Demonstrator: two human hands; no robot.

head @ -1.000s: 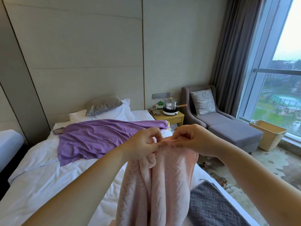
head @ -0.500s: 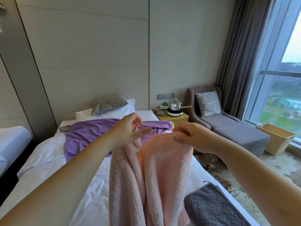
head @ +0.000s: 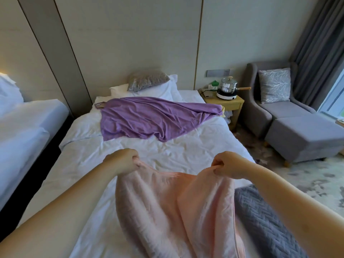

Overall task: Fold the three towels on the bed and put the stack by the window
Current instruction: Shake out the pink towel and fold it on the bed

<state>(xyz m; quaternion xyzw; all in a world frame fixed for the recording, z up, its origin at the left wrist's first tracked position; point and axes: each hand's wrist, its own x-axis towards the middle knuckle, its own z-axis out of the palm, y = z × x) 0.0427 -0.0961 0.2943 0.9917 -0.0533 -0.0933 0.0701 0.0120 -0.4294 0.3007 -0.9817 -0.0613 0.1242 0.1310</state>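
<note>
White bed (head: 167, 151), foot end: left hand (head: 121, 161) and right hand (head: 229, 165), each grip clamped on a top corner of pink towel (head: 167, 211), should keep the edge taut, corners level, then lay flat; purple towel (head: 149, 120) near head, grey towel (head: 260, 220) at right edge.

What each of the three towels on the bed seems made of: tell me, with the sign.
Pink towel: soft plush, probably fleece or microfibre; fuzzy matte nap, limp drape.
Grey towel: thicker cloth, likely cotton; raised herringbone ribs, matte.
Purple towel: thin, smooth fabric, perhaps microfibre or jersey; fine flat wrinkles, faint sheen.
</note>
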